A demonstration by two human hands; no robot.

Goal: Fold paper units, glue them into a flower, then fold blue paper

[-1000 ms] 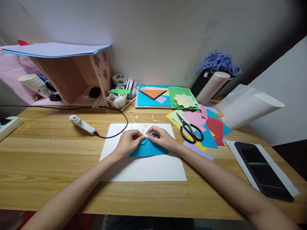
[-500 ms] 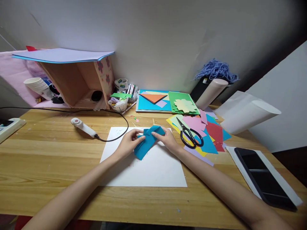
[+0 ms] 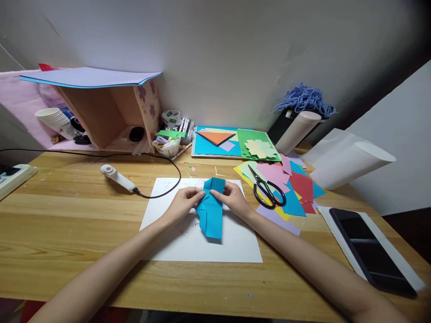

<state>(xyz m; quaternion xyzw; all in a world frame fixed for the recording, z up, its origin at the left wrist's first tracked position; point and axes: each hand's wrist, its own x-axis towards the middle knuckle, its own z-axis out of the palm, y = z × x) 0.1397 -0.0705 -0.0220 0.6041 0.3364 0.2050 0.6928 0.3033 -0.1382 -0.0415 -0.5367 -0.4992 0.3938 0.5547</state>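
A folded piece of blue paper [image 3: 213,215] with several creases stands long side toward me, above a white sheet [image 3: 161,244] on the wooden table. My left hand [image 3: 185,202] pinches its left edge between thumb and fingers. On the opposite side my right hand [image 3: 232,197] grips the upper right edge, its thumb lying across the front face. Some fingers of both hands are hidden behind the paper or curled under. Faint coloured marks show on the white sheet around the blue paper.
Black-handled scissors [image 3: 269,190] lie on a pile of coloured paper [image 3: 301,186] at the right. Beyond is a phone [image 3: 370,251]. To the left are a corded white device [image 3: 117,178] and a power strip [image 3: 16,177]. Stacked coloured sheets [image 3: 198,148] and an open box [image 3: 111,112] stand at the back.
The blue paper has turned from a slanted position to nearly upright, and more of its length now shows below my hands. Both hands still hold it, with shifted grips.
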